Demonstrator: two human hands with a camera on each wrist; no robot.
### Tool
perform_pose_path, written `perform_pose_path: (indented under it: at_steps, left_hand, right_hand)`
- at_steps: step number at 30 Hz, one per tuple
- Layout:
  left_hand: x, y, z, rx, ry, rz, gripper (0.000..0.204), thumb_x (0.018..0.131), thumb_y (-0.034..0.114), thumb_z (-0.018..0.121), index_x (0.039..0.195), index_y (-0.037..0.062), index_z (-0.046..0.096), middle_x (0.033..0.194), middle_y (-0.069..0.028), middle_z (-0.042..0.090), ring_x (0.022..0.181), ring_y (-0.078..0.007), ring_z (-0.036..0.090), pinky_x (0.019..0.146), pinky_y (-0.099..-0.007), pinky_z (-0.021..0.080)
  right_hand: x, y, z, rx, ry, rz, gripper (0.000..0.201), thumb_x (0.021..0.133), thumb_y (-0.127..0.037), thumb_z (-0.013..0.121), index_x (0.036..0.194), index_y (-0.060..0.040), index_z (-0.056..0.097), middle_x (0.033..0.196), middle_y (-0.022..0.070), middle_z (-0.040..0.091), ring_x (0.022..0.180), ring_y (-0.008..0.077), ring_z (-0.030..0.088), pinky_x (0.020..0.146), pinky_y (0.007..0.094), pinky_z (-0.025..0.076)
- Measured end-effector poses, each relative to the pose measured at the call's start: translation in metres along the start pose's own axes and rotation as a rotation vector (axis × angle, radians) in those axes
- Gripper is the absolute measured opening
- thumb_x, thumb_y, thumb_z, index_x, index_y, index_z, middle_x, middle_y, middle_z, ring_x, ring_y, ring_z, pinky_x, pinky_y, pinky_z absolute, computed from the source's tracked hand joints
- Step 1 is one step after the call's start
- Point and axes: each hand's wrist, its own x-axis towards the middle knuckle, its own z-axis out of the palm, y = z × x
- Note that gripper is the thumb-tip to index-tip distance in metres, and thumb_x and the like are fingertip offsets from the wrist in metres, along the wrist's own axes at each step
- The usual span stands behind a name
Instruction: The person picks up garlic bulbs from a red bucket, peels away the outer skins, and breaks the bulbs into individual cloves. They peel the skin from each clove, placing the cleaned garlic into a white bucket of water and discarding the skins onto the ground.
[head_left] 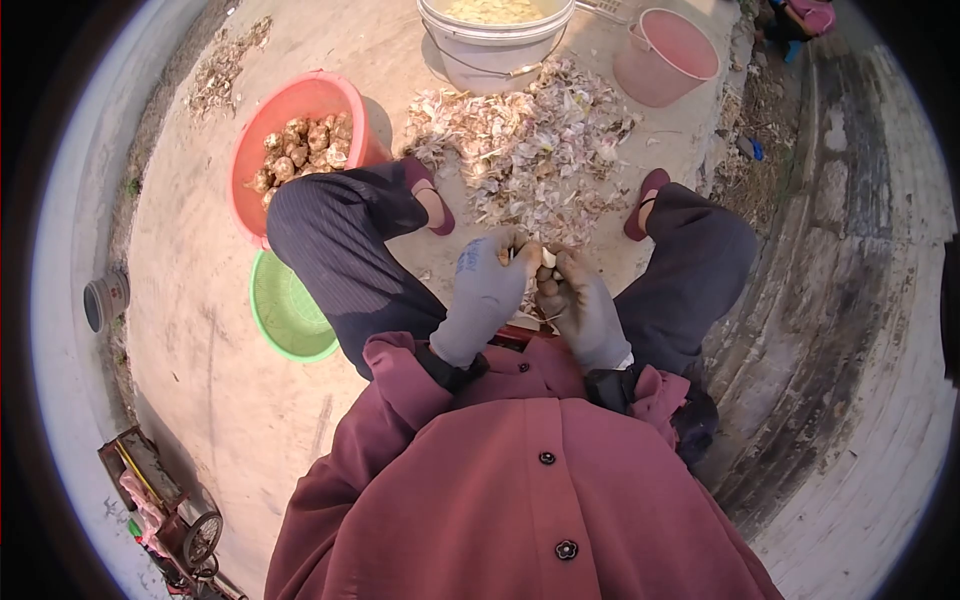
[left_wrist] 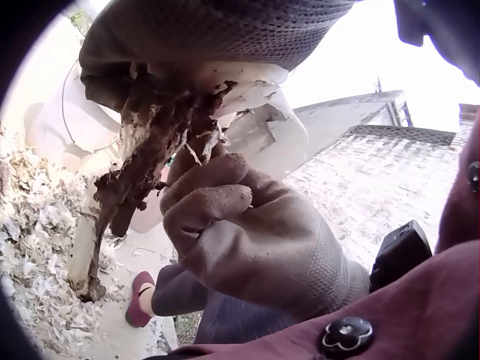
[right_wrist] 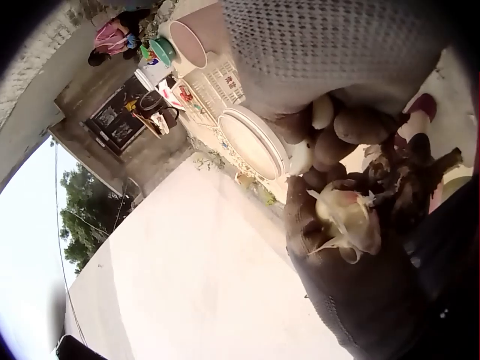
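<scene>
Both hands wear grey gloves with brown, soiled fingertips and meet in front of the lap. My left hand grips a partly peeled garlic bulb, its papery skin loose and torn. A dark, ragged dry stem hangs from it in the left wrist view. Close against it, my right hand has curled fingers, with a white garlic clove pinched at the fingertips. The right fingers lie just under the bulb in the left wrist view. The gloves hide part of the bulb.
Garlic skins lie heaped between the feet. A red basin of unpeeled bulbs and a green basket stand at left. Ahead are a white bucket of pale cloves and a pink bucket. A cart stands lower left.
</scene>
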Motion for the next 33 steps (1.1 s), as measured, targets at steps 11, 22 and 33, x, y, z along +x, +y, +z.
perform_pose_path:
  at_steps: [11,22,33]
  left_hand:
    - [-0.004,0.014,0.0,0.15,0.03,0.029,0.023,0.086,0.023,0.063,0.082,0.001,0.062,0.073,-0.0173,0.061,0.072,-0.0342,0.061,0.067,-0.0421,0.045]
    - [0.006,-0.013,-0.013,0.37,0.094,0.208,0.024,0.087,0.022,0.065,0.085,-0.002,0.064,0.067,-0.0129,0.059,0.063,-0.0267,0.061,0.064,-0.0379,0.048]
    - [0.015,-0.042,-0.017,-0.951,-0.175,-0.358,0.028,0.104,0.021,0.049,0.122,0.0012,0.056,0.108,-0.004,0.063,0.097,-0.0148,0.063,0.088,-0.0291,0.052]
  right_hand:
    - [0.007,0.006,-0.006,0.186,-0.16,-0.033,0.028,0.105,-0.026,0.048,0.123,-0.0053,0.051,0.089,0.0009,0.052,0.07,0.0061,0.043,0.062,0.0209,0.037]
    - [0.005,-0.009,-0.005,0.249,-0.137,-0.028,0.034,0.103,-0.037,0.052,0.111,-0.0044,0.058,0.092,0.0068,0.058,0.062,0.0085,0.04,0.054,0.0217,0.032]
    - [-0.015,-0.161,0.139,-0.415,0.041,-0.962,0.041,0.106,-0.036,0.046,0.123,0.0005,0.054,0.109,0.0118,0.062,0.075,0.01,0.053,0.065,0.0233,0.041]
